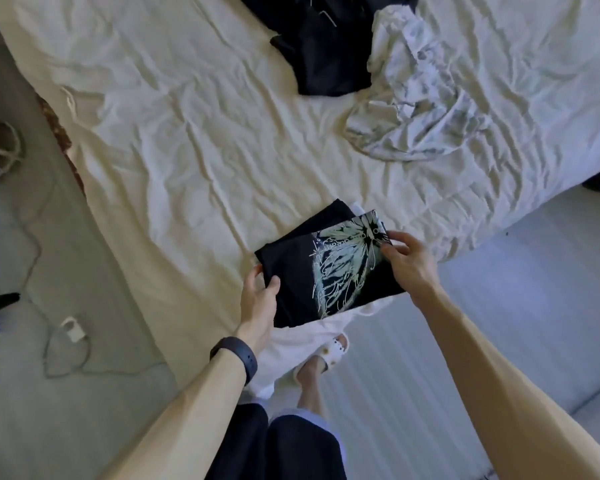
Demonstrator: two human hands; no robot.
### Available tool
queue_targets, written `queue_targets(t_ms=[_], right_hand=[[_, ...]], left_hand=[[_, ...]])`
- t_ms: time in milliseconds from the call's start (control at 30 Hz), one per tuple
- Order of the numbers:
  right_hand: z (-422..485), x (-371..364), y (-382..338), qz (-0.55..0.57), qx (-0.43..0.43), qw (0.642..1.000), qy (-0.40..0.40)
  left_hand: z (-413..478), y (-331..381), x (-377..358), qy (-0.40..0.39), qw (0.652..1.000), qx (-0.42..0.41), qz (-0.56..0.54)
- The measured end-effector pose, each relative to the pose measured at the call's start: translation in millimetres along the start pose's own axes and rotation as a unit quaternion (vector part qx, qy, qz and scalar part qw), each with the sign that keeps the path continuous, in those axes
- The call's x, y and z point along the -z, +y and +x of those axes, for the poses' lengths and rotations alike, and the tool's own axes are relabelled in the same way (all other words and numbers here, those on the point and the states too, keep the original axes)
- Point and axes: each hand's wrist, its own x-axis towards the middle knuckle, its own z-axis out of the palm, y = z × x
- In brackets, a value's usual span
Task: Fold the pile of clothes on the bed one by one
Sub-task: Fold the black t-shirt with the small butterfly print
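Stood at the near corner of the bed [187, 150] in dark trousers [291, 445] and a white sandal [329, 351]. Wore a black band [238, 355] on the left wrist. Spotted a white charger [71, 329] with its cable on the floor, off the bed's left edge.

Gripped the folded black tee [326, 271] by its left side with the left hand [260, 299], thumb on top and fingers tucked underneath. Pinched the tee's far right corner with the right hand [407, 261], thumb and fingertips closed on the cloth. Had the tee right at the near edge of the bed, pale flowery print facing up, sitting over another folded dark piece [329, 213] that poked out on the far side. Honestly couldn't tell whether the tee lay fully flat or was lifted a touch.

Further up, toward the far right of the bed, spotted a crumpled white-and-grey garment [413, 98], unfolded. Right against its left side, at the far edge, made out a loose black garment [326, 53], partly cut off by the frame.
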Motion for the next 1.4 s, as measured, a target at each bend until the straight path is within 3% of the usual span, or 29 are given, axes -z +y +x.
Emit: queue_targets(t_ms=[300, 667, 767, 900, 1000, 1200, 1400], right_hand=[[106, -30, 5, -0.087, 0.061, 0.993, -0.050], [118, -39, 18, -0.243, 0.092, 0.964, -0.057], [118, -38, 19, -0.289, 0.060, 0.954, -0.060], [121, -31, 23, -0.184, -0.008, 0.971, -0.150], [121, -25, 25, -0.195, -0.016, 0.962, -0.193], [115, -6, 27, -0.150, 0.031, 0.971, -0.185], [105, -5, 39, -0.155, -0.014, 0.976, -0.153]], left_hand=[[50, -34, -41, 0.122, 0.992, -0.039, -0.022], [44, -59, -57, 0.211, 0.977, -0.030, 0.025], [41, -57, -56, 0.258, 0.963, -0.058, 0.059], [46, -51, -46, 0.211, 0.977, 0.002, -0.011], [54, -51, -38, 0.192, 0.981, 0.026, 0.009], [49, -55, -36, 0.153, 0.988, 0.012, -0.028], [35, -66, -52, 0.158, 0.987, -0.018, 0.006]])
